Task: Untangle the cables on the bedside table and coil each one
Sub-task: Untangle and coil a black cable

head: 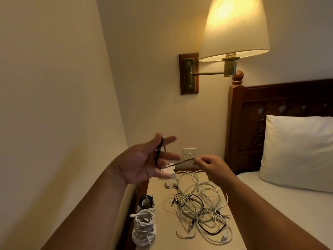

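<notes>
At the table's (162, 231) 12 o'clock, the cable (183, 161) looped on the spread left hand (144, 163) may be shed if slackened by the pinching right hand (207, 165).

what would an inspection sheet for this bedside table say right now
surface: bedside table, light top, with a bare strip between the coils and the tangle.
job's things: tangle of white and dark cables lying loose on the right part; white coil at the left edge, with black coil behind it.
clutter: white box at the back of the table.
grippers: left hand has straight, spread fingers with the black cable looped round them; right hand pinches the same cable.
cables: the black cable spans between the hands, above the table.
surroundings: wall switch, lit lamp, headboard, pillow.
</notes>
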